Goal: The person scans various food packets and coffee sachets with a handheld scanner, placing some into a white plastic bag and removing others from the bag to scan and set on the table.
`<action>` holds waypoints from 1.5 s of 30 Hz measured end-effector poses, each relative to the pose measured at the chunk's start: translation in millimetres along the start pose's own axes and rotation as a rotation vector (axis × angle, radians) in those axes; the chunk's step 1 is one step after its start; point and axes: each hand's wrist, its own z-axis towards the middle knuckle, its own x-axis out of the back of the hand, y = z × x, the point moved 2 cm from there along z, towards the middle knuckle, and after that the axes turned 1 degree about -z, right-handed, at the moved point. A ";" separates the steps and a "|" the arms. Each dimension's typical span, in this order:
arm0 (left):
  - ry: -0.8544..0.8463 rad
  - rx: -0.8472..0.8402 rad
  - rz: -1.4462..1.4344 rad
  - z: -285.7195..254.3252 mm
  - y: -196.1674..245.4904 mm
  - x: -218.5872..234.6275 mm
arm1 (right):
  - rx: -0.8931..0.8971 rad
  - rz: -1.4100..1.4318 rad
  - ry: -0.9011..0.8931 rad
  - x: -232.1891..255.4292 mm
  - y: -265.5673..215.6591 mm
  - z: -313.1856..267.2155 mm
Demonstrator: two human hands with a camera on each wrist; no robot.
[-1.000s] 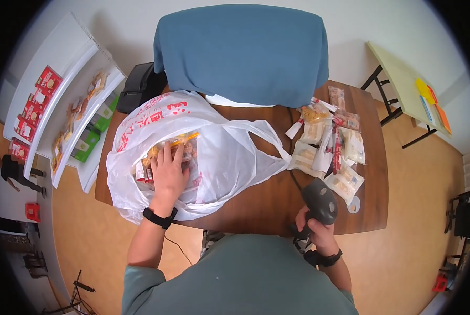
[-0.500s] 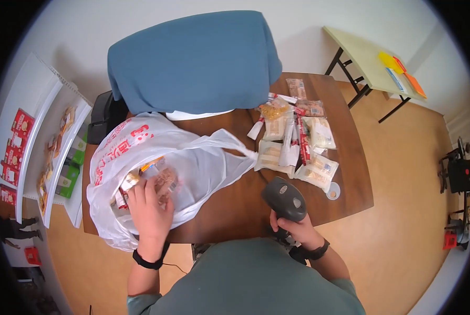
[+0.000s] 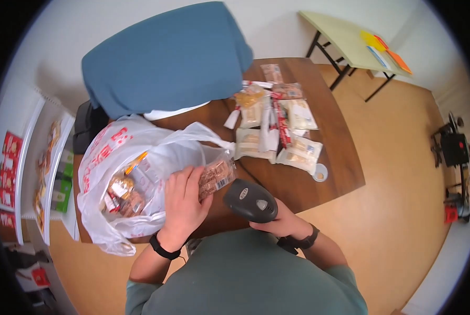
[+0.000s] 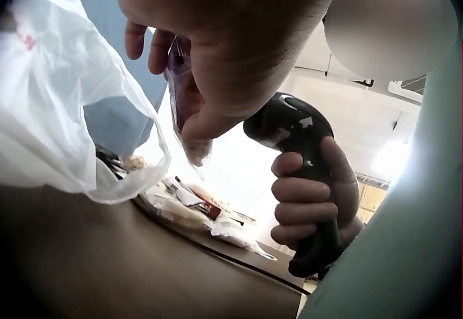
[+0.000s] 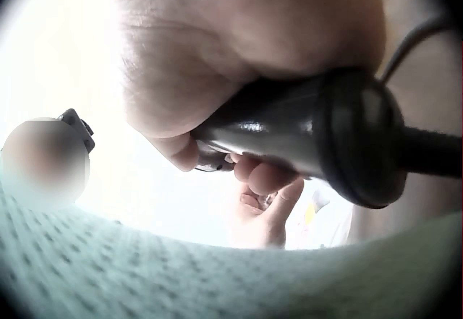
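In the head view my left hand (image 3: 186,202) grips a clear-wrapped pinkish-brown snack packet (image 3: 217,177) with a barcode on its wrapper, just right of a white plastic bag (image 3: 182,152). My right hand (image 3: 283,220) holds a black barcode scanner (image 3: 249,200), its head close to the packet. The left wrist view has the fingers of the right hand (image 4: 307,196) wrapped around the scanner's handle. Inside the bag's opening lie more wrapped snacks (image 3: 123,190). In the right wrist view the scanner handle (image 5: 282,124) fills the palm.
Several snack packets (image 3: 256,144) are piled on the right of the brown table (image 3: 319,189). A blue cloth (image 3: 161,58) covers a bulky thing at the back. Shelves (image 3: 44,157) with goods stand left; a pale side table (image 3: 345,39) stands far right.
My left hand has come out of the bag with the snack packet and moved right, towards the scanner. The scanner has turned its head leftward. The head view has shifted and tilted.
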 end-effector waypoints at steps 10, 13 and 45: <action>-0.017 -0.195 -0.215 77.7 26.6 -65.8 | 0.150 0.410 0.307 24.9 18.2 -42.8; -0.025 -0.182 -0.231 123.8 32.1 -93.5 | 0.186 0.407 0.327 30.9 21.2 -47.9; 0.462 1.121 -1.249 -53.6 -172.0 4.5 | 0.115 0.400 0.260 24.3 29.9 -21.0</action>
